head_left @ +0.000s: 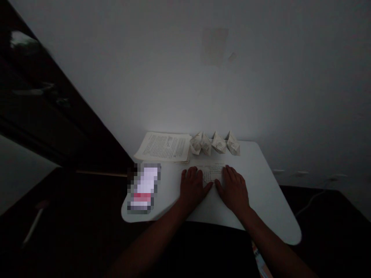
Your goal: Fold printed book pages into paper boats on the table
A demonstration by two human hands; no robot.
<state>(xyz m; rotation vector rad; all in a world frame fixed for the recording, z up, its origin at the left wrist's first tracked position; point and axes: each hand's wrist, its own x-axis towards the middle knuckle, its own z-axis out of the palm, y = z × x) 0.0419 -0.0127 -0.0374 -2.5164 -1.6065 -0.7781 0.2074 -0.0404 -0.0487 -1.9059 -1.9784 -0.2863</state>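
A printed sheet of paper (212,172) lies flat on the small white table (269,200). My left hand (192,188) rests palm down on the sheet's left part, fingers stretched out. My right hand (233,189) lies flat on its right part, fingers spread the same way. The thumbs nearly meet in the middle. Behind the sheet, three folded paper shapes (216,143) stand in a row near the table's back edge.
A stack of printed pages (165,146) lies at the table's back left. A blurred-out rectangular object (143,188) sits at the left front corner. A pale wall rises right behind the table. Dark floor surrounds it, with dark furniture (43,108) at left.
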